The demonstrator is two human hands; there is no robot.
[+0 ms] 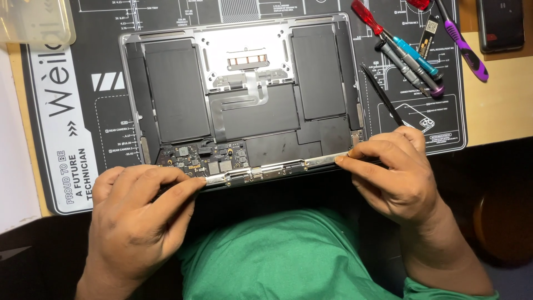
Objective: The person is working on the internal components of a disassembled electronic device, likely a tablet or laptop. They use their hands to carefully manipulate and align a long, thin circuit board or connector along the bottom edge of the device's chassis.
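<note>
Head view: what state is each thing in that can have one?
Laptop: bottom cover off, insides exposed, lying on the repair mat.
Flat ribbon cable: lying across the batteries.
Left hand: fingers on the hinge edge, left side.
Right hand: fingers pinching the hinge edge, right side.
Screwdrivers: lying unused on the mat.
Black tweezers: lying unused.
Phone: screen dark.

I note a pale wooden bench, black printed repair mat laid across it, dark phone at far right corner, clear plastic box at far left.
</note>
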